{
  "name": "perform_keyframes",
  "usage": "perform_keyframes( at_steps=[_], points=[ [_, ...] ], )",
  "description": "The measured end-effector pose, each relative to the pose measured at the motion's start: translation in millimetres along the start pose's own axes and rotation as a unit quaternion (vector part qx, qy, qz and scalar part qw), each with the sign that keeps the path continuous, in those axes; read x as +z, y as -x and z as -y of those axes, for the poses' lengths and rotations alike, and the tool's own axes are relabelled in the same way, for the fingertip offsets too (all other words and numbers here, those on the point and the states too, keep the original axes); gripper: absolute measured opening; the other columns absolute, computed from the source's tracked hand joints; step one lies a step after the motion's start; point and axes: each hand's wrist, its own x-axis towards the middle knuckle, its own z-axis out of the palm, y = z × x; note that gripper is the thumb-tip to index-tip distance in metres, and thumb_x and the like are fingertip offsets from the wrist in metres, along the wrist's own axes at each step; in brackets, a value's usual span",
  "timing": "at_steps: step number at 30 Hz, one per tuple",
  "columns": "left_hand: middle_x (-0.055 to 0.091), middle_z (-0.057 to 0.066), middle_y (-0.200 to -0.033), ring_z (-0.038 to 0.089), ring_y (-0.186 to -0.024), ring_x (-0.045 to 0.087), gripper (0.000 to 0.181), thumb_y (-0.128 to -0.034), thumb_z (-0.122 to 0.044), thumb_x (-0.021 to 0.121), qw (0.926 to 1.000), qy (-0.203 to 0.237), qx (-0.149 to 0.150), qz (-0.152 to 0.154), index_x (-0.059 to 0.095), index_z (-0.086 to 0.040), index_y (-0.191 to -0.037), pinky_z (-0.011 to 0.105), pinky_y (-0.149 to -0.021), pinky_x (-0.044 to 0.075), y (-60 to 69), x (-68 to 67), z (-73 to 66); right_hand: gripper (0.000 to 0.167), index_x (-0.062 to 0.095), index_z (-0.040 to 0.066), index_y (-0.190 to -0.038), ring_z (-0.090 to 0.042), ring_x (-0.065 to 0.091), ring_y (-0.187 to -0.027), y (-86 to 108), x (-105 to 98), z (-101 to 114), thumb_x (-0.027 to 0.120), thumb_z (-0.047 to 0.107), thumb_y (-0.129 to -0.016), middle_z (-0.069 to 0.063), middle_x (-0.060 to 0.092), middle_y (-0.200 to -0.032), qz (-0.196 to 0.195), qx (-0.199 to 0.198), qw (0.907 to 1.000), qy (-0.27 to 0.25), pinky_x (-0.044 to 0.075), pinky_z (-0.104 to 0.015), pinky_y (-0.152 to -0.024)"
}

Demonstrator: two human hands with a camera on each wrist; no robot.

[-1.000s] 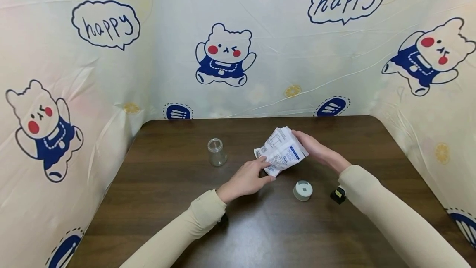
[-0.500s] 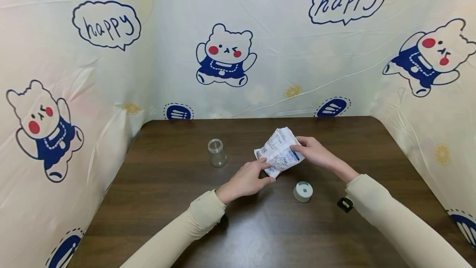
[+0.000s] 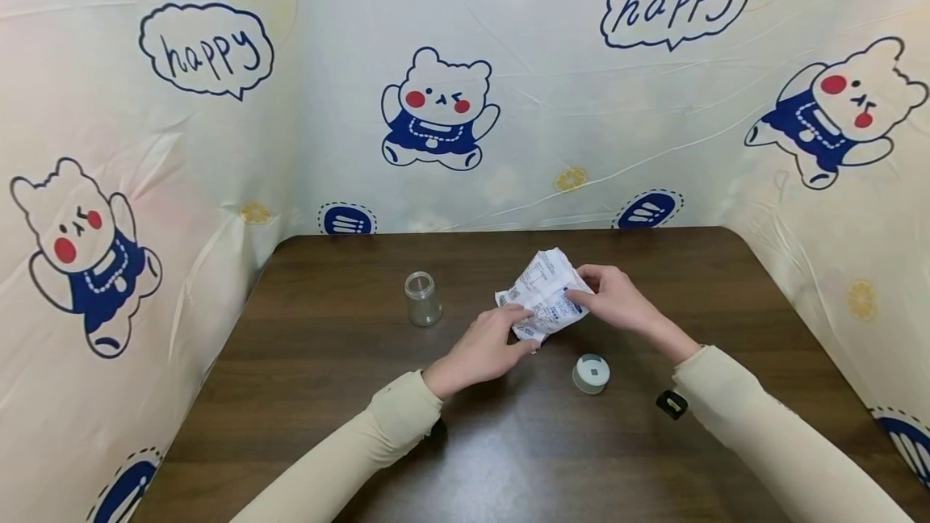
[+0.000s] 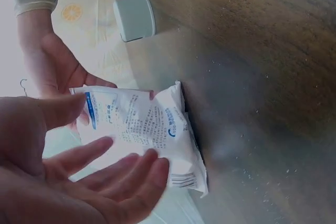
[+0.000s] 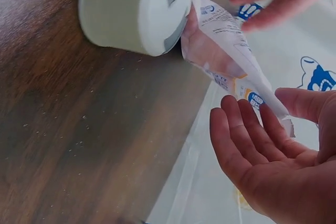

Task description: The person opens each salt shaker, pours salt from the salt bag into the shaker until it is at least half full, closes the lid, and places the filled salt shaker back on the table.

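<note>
A white printed plastic packet (image 3: 546,289) stands tilted on the table between both hands. A pinkish see-through side of the packet (image 5: 218,56) shows in the right wrist view. My right hand (image 3: 621,301) pinches its right edge between thumb and fingers. My left hand (image 3: 485,349) is at the packet's lower left, fingers spread and relaxed along it; in the left wrist view the left-hand fingers (image 4: 131,179) lie in front of the print without curling round it. Whether they touch it is hard to tell.
A clear, lidless glass jar (image 3: 423,309) stands left of the packet. In front of the packet sits a small round pale-green tub (image 3: 592,374) with a white top. The brown wooden table (image 3: 327,394) ends at a printed cloth backdrop (image 3: 508,208).
My right hand has moved from behind the packet's right edge to pinch that edge, its thumb now on the near side. The left hand has shifted only slightly; jar and tub stay put.
</note>
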Motion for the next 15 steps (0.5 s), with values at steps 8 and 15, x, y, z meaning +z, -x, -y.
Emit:
perform_keyframes(
  at_steps=[8,15],
  points=[
    [0.065,0.011,-0.136,0.027,-0.124,0.063,0.041,-0.1002,-0.017,0.074,0.9954,0.030,0.041,-0.082,0.067,-0.003,-0.138,0.041,-0.100,0.051,-12.6,-16.2,-5.1,0.017,0.071,-0.003,-0.112,-0.023,0.065,-0.082,-1.5,5,7,0.071,0.008,-0.100,-0.014,0.073,-0.100,-0.009,-0.017,0.9998,0.002,0.056,-0.031,-0.070],
    [0.060,0.010,-0.140,0.025,-0.126,0.058,0.044,-0.1009,-0.021,0.075,0.9931,-0.031,0.078,-0.082,0.065,-0.006,-0.141,0.040,-0.106,0.048,-29.8,-32.9,-10.5,0.017,0.071,-0.003,-0.113,-0.024,0.066,-0.081,-4.3,7,12,0.071,0.008,-0.100,-0.014,0.073,-0.099,-0.014,-0.011,0.9998,-0.006,0.057,-0.031,-0.070]
  ],
)
